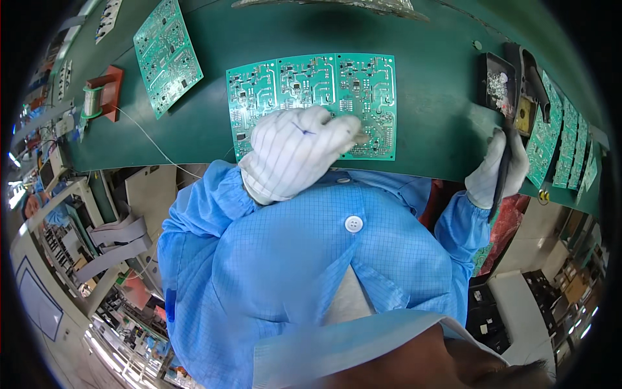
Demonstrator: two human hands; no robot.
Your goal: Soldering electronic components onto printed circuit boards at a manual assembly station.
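One green circuit board (pixel 350 87), component side up, long axis left-right.

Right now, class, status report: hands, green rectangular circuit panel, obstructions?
White-gloved left hand over green circuit panel. White-gloved right hand gripping long dark tool. Left hand hides part of panel.

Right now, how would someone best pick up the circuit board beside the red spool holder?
Likely by both long edges of the circuit board, the left hand coming from the near side: components crowd its face, and a short edge faces the person.
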